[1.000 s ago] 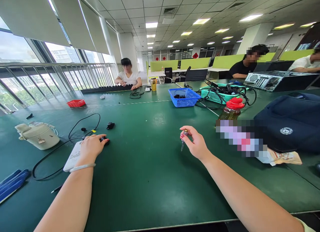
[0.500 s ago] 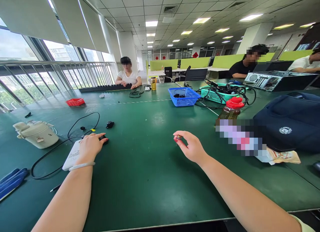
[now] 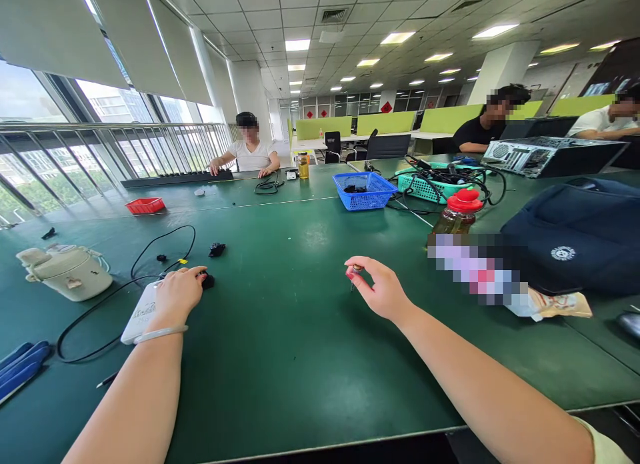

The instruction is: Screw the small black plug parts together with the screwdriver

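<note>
Illegible print on white box (image 3: 140,312)

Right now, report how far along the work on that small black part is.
Done: nothing visibly finished. In hand: right hand pinches a small screwdriver above the table; left hand pins the small black part. Left: tool and part are apart.
</note>
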A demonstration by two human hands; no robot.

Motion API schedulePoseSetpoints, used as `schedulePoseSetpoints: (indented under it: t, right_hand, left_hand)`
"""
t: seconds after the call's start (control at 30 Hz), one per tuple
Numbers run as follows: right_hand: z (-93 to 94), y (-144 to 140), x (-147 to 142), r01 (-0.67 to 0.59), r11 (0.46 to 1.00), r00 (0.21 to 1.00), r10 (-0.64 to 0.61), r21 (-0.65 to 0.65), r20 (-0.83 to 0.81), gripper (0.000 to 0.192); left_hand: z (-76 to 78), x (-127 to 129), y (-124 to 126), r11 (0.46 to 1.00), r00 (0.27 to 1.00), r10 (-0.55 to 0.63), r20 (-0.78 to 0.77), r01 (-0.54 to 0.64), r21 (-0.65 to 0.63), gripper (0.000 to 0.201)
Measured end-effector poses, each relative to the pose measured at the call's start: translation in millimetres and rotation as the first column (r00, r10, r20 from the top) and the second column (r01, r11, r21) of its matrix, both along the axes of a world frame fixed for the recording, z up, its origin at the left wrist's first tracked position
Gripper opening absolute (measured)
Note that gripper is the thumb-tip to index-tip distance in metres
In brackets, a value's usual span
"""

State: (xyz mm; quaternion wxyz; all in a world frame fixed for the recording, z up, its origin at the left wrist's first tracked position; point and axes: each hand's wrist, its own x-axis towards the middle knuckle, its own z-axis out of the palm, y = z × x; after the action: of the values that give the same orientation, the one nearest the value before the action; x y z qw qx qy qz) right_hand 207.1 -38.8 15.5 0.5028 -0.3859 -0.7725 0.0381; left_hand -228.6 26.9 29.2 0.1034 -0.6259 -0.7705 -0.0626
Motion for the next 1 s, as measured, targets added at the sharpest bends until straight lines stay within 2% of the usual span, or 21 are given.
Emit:
schedulePoseSetpoints:
  t: [0.37, 0.73, 0.83, 1.0]
  right_hand:
    - [2.0, -0.5, -0.6, -0.003, 1.000, 1.000, 0.003, -0.013, 0.005, 0.015]
    - [2.8, -0.4, 0.2, -0.003, 1.000, 1.000, 0.003, -0.023, 0.008, 0.015]
    - [2.6, -0.5, 0.2, -0.005, 1.000, 1.000, 0.005, -0.022, 0.010, 0.016]
    - [2.3, -0.6, 0.3, -0.006, 1.000, 1.000, 0.007, -0.024, 0.009, 0.015]
  left_hand:
    - [-3.1, 1.7, 8.8, 0.998, 0.998, -0.002, 0.068, 0.006, -0.060, 0.046]
    - [-9.7, 0.2, 15.6, 1.000, 0.989, -0.028, 0.148, 0.029, -0.003, 0.045]
    - [-7.7, 2.4, 13.5, 0.999, 0.983, -0.023, 0.182, 0.015, 0.046, 0.045]
    - [-2.0, 6.5, 6.3, 0.980, 0.971, -0.044, 0.234, -0.003, 0.198, 0.051]
